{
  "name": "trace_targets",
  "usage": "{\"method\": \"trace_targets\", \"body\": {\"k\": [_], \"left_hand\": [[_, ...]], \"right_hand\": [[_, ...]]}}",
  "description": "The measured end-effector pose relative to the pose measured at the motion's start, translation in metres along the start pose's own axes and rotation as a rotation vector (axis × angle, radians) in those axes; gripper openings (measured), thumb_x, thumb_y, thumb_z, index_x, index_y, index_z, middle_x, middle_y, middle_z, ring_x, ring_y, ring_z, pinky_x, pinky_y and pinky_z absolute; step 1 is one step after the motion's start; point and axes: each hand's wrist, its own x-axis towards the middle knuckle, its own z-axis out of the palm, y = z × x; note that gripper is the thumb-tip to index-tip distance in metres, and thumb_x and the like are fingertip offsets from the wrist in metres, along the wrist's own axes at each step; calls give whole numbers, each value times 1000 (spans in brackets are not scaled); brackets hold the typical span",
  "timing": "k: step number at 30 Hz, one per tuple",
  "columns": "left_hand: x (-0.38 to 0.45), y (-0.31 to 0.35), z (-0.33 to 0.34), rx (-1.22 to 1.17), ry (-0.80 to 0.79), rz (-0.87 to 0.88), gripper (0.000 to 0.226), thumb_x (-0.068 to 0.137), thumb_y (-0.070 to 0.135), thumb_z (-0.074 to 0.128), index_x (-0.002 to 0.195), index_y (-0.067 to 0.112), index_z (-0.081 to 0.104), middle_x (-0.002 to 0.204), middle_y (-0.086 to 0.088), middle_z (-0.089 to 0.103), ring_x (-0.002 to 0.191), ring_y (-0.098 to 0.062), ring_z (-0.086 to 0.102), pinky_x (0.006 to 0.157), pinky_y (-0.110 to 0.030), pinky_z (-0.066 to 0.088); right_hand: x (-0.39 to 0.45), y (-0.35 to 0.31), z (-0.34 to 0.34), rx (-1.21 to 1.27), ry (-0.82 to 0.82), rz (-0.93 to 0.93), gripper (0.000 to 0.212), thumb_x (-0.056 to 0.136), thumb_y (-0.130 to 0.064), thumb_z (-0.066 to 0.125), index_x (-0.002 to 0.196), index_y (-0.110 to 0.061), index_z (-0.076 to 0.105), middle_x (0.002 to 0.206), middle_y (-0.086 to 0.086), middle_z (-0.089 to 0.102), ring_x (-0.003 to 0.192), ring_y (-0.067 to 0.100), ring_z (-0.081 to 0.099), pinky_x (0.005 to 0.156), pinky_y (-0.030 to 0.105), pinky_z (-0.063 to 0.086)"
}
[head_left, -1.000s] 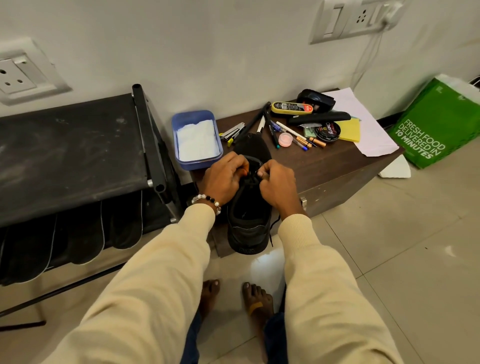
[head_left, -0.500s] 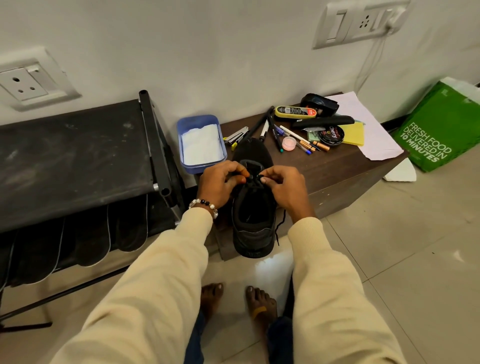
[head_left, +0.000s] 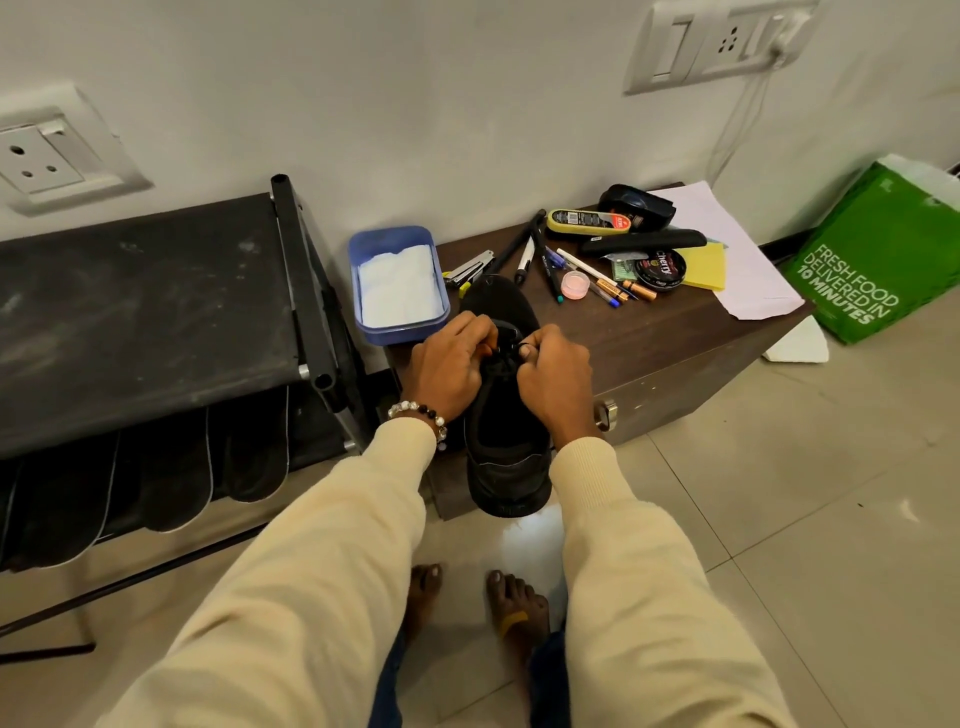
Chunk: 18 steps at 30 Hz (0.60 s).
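Room: white wall (head_left: 467, 104) at the back, pale tiled floor (head_left: 779, 519) below.
Far left: white socket (head_left: 41, 161) up on the wall.
Black rack (head_left: 140, 312): under the socket, with a dusty flat top and a row of dark soles beneath.
Blue box (head_left: 397, 283): just right of the rack, at the back left corner of the brown cabinet (head_left: 675, 358), with a white cloth inside.
Left hand (head_left: 449, 369): bead band at the wrist, fingers curled tight, pinching the black lace (head_left: 506, 351) from the left side.
Black shoe (head_left: 506, 447): on the left end of the brown cabinet, just beside the blue box, toe to the wall, heel hanging over the near edge.
Right hand (head_left: 556, 384): fingers curled too, pinching the same lace from the right side, very near the left hand.
Pens (head_left: 540, 260): spread out on the cabinet top behind the shoe.
Pink pot (head_left: 575, 284): small and round, among the pens.
Polish tin (head_left: 660, 268): round and black, right of the pink pot, touching a yellow pad (head_left: 706, 267).
White paper (head_left: 748, 280): under the yellow pad, at the right end of the cabinet.
Green bag (head_left: 878, 260): far right, on the floor against the wall, well apart from the shoe.
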Motion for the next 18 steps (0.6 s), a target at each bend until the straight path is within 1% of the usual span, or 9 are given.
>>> {"method": "trace_targets", "body": {"k": [1, 3, 6, 8, 10, 12, 14, 16, 18], "left_hand": [[0, 1, 0, -2, 0, -17, 18, 85, -5, 50, 89, 10, 59, 87, -5, 58, 72, -24, 54, 55, -40, 48], [0, 4, 1, -11, -13, -58, 17, 87, -5, 47, 90, 8, 57, 89, -6, 57, 74, -24, 54, 56, -38, 45], [3, 8, 2, -17, -61, -97, 12, 91, -1, 47, 93, 7, 56, 94, -9, 57, 79, -24, 55, 61, -32, 41], [5, 2, 1, -56, -84, -106, 10, 92, 1, 50, 95, 7, 58, 97, -9, 59, 84, -24, 57, 67, -36, 47], [4, -5, -1, -151, -89, -96, 11, 91, 2, 55, 96, 8, 62, 98, -8, 63, 88, -23, 60, 76, -40, 52], [2, -9, -5, -224, -78, -102, 15, 89, 2, 59, 97, 12, 67, 98, -5, 66, 90, -20, 63, 82, -38, 53], [2, -9, -7, -244, -55, -123, 17, 87, 4, 63, 98, 14, 71, 97, -3, 69, 90, -18, 64, 86, -34, 53], [3, -7, -8, -248, -28, -115, 16, 86, 5, 65, 96, 14, 74, 93, -3, 71, 87, -17, 65, 85, -33, 54], [3, -5, -7, -246, -10, -89, 13, 86, 6, 65, 93, 13, 74, 89, -4, 71, 84, -18, 66, 82, -36, 55]], "right_hand": [[-1, -1, 0, -1, 15, 3, 15, 92, -9, 49, 106, -8, 54, 99, 8, 57, 91, 19, 55, 82, 35, 48], [-3, -3, 1, 9, 44, 24, 14, 94, -10, 48, 107, -8, 52, 95, 5, 52, 85, 15, 52, 72, 27, 41], [-3, -3, 3, 59, 84, 52, 14, 94, -9, 46, 106, -8, 52, 97, 5, 53, 82, 12, 51, 68, 24, 38], [-2, -2, 5, 122, 108, 72, 13, 94, -8, 47, 104, -9, 54, 99, 6, 56, 79, 9, 52, 65, 19, 38], [0, 0, 6, 188, 132, 92, 9, 94, -8, 49, 100, -10, 55, 101, 6, 58, 77, 6, 51, 62, 15, 36], [2, 1, 3, 225, 122, 102, 7, 94, -9, 51, 95, -12, 58, 102, 6, 60, 80, 6, 52, 66, 15, 38], [5, 5, -3, 255, 55, 108, 8, 93, -10, 56, 93, -15, 62, 100, 4, 62, 89, 10, 55, 75, 21, 42], [7, 8, -9, 266, -3, 106, 9, 91, -11, 60, 91, -18, 65, 98, 2, 64, 95, 12, 57, 83, 26, 45], [6, 11, -12, 273, -14, 91, 8, 89, -12, 62, 92, -18, 67, 96, 0, 65, 96, 12, 58, 87, 27, 47]]}}
